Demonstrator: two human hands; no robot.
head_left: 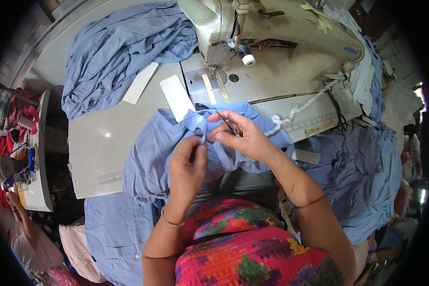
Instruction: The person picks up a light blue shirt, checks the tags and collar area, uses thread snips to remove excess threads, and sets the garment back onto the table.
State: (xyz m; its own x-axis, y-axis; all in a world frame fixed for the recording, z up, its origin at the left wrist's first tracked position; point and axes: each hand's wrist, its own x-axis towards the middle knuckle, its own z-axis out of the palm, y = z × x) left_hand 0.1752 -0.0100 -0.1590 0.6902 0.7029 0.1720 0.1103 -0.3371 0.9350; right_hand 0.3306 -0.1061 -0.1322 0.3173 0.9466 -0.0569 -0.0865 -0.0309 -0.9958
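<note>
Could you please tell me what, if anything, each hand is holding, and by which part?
The left hand pinches the light-blue cloth by a fold; the right hand holds a thin dark tool, perhaps snips, by its near end.

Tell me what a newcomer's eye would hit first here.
Probably the wearer's vivid multicoloured top at bottom centre, standing out against all the blue. Next, the big pale sewing machine across the upper middle and right, with a blue cloth heap at upper left. Then the centre: the left hand pinches light-blue cloth while the right hand holds a small dark tool over it.
</note>
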